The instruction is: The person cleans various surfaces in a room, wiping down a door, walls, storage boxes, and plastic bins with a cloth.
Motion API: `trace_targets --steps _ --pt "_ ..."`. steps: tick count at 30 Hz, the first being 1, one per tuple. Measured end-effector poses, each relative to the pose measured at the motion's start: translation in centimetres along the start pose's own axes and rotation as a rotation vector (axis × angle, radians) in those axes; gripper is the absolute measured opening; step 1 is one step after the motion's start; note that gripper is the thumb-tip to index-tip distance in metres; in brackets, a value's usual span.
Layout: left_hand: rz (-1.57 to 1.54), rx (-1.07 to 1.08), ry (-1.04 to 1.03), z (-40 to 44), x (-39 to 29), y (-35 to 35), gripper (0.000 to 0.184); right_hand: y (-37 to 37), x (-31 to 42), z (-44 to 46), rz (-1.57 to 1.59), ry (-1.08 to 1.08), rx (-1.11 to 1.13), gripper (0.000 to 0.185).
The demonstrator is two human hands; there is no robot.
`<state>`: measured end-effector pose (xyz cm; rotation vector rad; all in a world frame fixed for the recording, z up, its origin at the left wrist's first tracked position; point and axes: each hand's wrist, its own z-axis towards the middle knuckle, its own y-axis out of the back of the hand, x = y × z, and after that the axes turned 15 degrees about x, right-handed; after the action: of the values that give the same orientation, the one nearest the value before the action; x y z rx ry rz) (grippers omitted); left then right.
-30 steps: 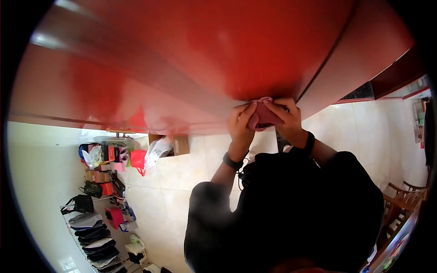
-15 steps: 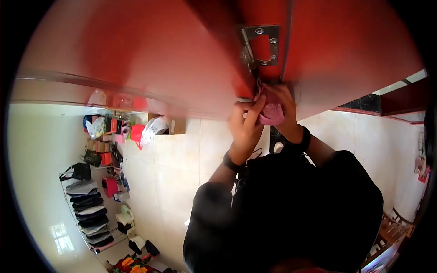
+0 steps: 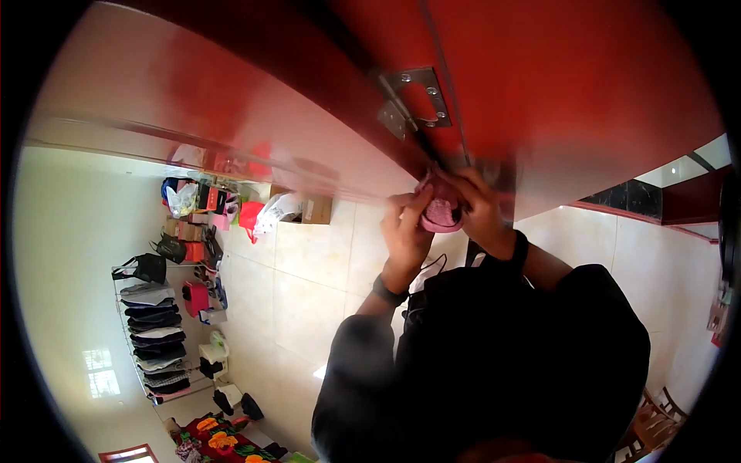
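Observation:
A pink cloth [image 3: 440,214] is bunched between my two hands, against the lower edge of a red door [image 3: 556,85]. My left hand [image 3: 407,224] pinches the cloth's left side. On its right side my right hand [image 3: 482,204] has its fingers closed around it, close to the door. Just above the hands, a metal hinge [image 3: 424,96] joins the door to the red frame [image 3: 309,92], with a dark gap running beside it. The cloth's upper end reaches that gap.
Clothes hang on a rack [image 3: 158,339] at the left. Bags and a cardboard box [image 3: 316,209] lie on the tiled floor [image 3: 309,270]. A wooden chair [image 3: 656,424] stands at the lower right, and a flowered cloth [image 3: 220,440] lies lower left.
The view has shifted along the door, bringing the hinge into sight and then lower. Both hands still hold the cloth, now at the gap below the hinge.

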<state>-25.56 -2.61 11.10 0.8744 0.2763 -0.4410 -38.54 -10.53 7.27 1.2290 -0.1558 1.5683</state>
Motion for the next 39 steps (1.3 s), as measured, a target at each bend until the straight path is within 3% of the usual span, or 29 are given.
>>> trace_targets --steps 3,8,10,18,25,31,37,39 --pt "0.015 -0.133 -0.050 3.5 -3.9 1.8 0.048 4.8 4.2 3.1 -0.036 0.242 -0.089 0.067" --pt "-0.030 -0.281 -0.177 7.9 -7.2 1.7 0.045 10.2 7.8 4.6 -0.239 0.416 -0.375 0.048" --pt "-0.026 -0.155 -0.158 9.5 -7.1 0.9 0.046 11.9 7.4 4.5 -0.398 0.321 -0.377 0.047" --pt "-0.071 0.043 -0.065 5.9 -4.8 -4.7 0.045 10.5 3.2 0.3 -0.332 0.150 -0.308 0.051" --pt "-0.031 0.018 0.002 5.1 -3.2 -4.0 0.047 7.8 2.5 1.6 -0.245 0.176 -0.234 0.051" --pt "-0.043 -0.057 -0.057 10.0 -8.7 -0.4 0.047 12.3 6.3 3.6 -0.259 0.249 -0.426 0.049" --pt "-0.202 -0.050 -0.251 11.6 -11.6 -4.6 0.032 14.4 2.2 -1.2 -0.337 0.128 -0.600 0.040" --pt "-0.231 0.061 -0.200 9.1 -10.4 -7.4 0.028 13.5 1.0 -3.5 -0.319 0.017 -0.566 0.042"
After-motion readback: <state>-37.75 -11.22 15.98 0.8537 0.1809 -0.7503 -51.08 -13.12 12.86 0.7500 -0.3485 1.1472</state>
